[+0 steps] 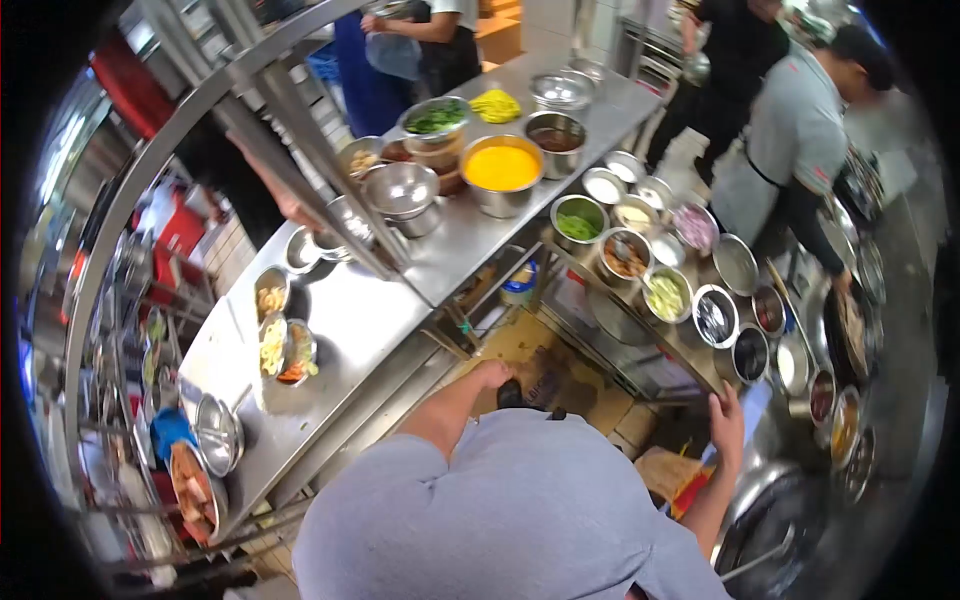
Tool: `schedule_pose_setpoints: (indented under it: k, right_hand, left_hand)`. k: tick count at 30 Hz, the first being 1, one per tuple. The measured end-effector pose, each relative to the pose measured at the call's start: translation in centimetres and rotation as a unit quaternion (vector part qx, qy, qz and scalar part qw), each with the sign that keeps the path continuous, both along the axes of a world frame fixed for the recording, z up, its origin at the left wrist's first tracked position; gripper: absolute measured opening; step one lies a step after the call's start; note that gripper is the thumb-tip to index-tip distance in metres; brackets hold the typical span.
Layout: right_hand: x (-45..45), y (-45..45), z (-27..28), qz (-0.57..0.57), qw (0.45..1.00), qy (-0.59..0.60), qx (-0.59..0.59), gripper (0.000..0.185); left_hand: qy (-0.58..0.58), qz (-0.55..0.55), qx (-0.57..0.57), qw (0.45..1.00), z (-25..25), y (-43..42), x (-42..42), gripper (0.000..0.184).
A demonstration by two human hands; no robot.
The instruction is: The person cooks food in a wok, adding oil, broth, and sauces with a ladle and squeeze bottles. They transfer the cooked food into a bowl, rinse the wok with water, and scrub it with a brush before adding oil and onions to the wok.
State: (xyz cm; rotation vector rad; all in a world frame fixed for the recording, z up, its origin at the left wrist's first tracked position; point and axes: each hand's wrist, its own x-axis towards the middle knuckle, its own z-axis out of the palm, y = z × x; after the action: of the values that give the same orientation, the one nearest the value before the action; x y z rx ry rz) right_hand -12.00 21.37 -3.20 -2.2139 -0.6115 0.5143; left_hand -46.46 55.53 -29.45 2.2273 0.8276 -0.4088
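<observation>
My left hand (492,374) hangs low in front of my body, with its fingers curled and partly hidden; whether it holds anything is unclear. On the right, my right hand (727,425) is beside the corner of the ingredient counter (690,372), fingers raised and somewhat apart, with nothing visible in them. Near that hand stand a dark-filled metal bowl (750,352) and a bowl of pale green pieces (665,296). A light blue flat item (755,412) lies just right of the hand.
A steel table (370,320) carries a pot of yellow liquid (502,165) and a bowl of greens (435,117). A co-worker in grey (790,130) works at the right stoves. Other people stand behind. A large wok (775,530) sits at lower right.
</observation>
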Motion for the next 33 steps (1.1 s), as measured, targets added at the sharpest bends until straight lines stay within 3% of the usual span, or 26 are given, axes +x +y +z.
schedule_pose_setpoints:
  k: [2, 3, 4, 6, 8, 9, 10, 11, 12, 14, 15, 17, 18, 20, 22, 23, 25, 26, 27, 28, 30, 33]
  right_hand:
    - [1.2, 6.6, -1.3, 0.035, 0.999, 0.003, 0.01, 0.05]
    - [2.2, 9.7, -1.8, 0.014, 0.997, 0.071, 0.032, 0.05]
    - [3.3, 12.8, -2.1, -0.005, 0.989, 0.139, 0.049, 0.05]
    - [6.5, 18.5, -2.8, -0.019, 0.969, 0.2, 0.146, 0.036]
    - [10.3, 23.3, -3.0, 0.034, 0.975, 0.138, 0.173, 0.031]
    - [16.4, 26.2, -7.2, 0.025, 0.959, 0.187, 0.211, 0.033]
    - [17.1, 28.7, -6.2, 0.012, 0.981, 0.109, 0.163, 0.037]
    - [20.7, 31.0, -8.4, 0.069, 0.983, -0.091, 0.146, 0.038]
    - [23.5, 32.9, -8.5, 0.158, 0.97, -0.156, 0.095, 0.038]
    - [24.0, 35.6, -6.7, 0.147, 0.962, -0.226, -0.037, 0.038]
    - [24.9, 36.8, -6.6, 0.164, 0.959, -0.227, -0.035, 0.038]
    - [28.6, 37.9, -8.5, 0.231, 0.922, -0.264, -0.164, 0.043]
    - [30.4, 38.3, -10.3, 0.244, 0.92, -0.262, -0.16, 0.043]
    - [33.1, 39.1, -14.2, 0.236, 0.889, -0.356, -0.163, 0.055]
    - [34.6, 39.4, -16.2, 0.24, 0.899, -0.321, -0.177, 0.062]
    - [34.8, 39.5, -16.5, 0.235, 0.907, -0.287, -0.196, 0.07]
    - [34.8, 39.9, -17.0, 0.214, 0.916, -0.279, -0.192, 0.073]
    - [34.5, 39.6, -17.1, 0.187, 0.925, -0.271, -0.189, 0.077]
    - [30.1, 39.2, -12.5, 0.122, 0.928, -0.25, -0.247, 0.079]
    - [30.5, 39.3, -13.0, 0.12, 0.924, -0.246, -0.266, 0.079]
    - [32.1, 39.2, -14.5, 0.149, 0.902, -0.219, -0.341, 0.077]
    - [30.5, 38.6, -13.2, 0.171, 0.893, -0.211, -0.36, 0.069]
  left_hand:
    - [-0.048, 0.013, 0.033, 0.998, -6.4, 1.9, -4.2, 0.037]
    - [-0.062, 0.056, 0.022, 0.996, -7.0, 2.2, -6.4, 0.036]
    - [-0.061, 0.08, 0.022, 0.995, -5.4, 2.5, -7.8, 0.036]
    - [0.091, 0.176, -0.046, 0.979, -0.1, 2.0, -11.0, 0.038]
    - [0.097, 0.23, -0.017, 0.968, -0.3, 1.2, -14.5, 0.038]
    - [0.099, 0.244, 0.024, 0.964, -0.3, 0.6, -16.1, 0.039]
    - [0.104, 0.277, 0.021, 0.955, 0.6, -0.1, -17.3, 0.039]
    - [0.09, 0.292, 0.04, 0.951, 2.3, -0.9, -17.9, 0.039]
    - [0.075, 0.303, 0.058, 0.948, 3.8, -1.5, -17.8, 0.039]
    - [0.092, 0.379, 0.024, 0.921, 4.3, -3.2, -17.8, 0.038]
    - [0.071, 0.442, 0.0, 0.894, 4.3, -4.3, -17.8, 0.038]
    - [0.01, 0.572, -0.04, 0.819, 3.4, -7.0, -17.1, 0.034]
    - [0.014, 0.583, -0.039, 0.811, 1.4, -9.0, -16.9, 0.034]
    - [-0.021, 0.414, 0.218, 0.884, -2.2, -12.9, -16.1, 0.031]
    - [-0.012, 0.523, 0.037, 0.852, -0.2, -16.1, -13.6, 0.029]
    - [-0.011, 0.526, 0.036, 0.85, 0.8, -17.5, -12.2, 0.029]
    - [0.01, 0.653, -0.084, 0.753, 1.8, -19.8, -9.7, 0.033]
    - [0.01, 0.654, -0.088, 0.752, 1.9, -20.9, -8.8, 0.033]
    - [-0.009, 0.684, -0.125, 0.719, 1.2, -21.9, -8.4, 0.032]
    - [-0.029, 0.712, -0.161, 0.683, 0.8, -22.3, -7.8, 0.031]
    - [-0.025, 0.726, -0.166, 0.667, 1.7, -22.8, -6.5, 0.03]
    - [-0.014, 0.733, -0.17, 0.658, 2.6, -23.3, -5.6, 0.03]
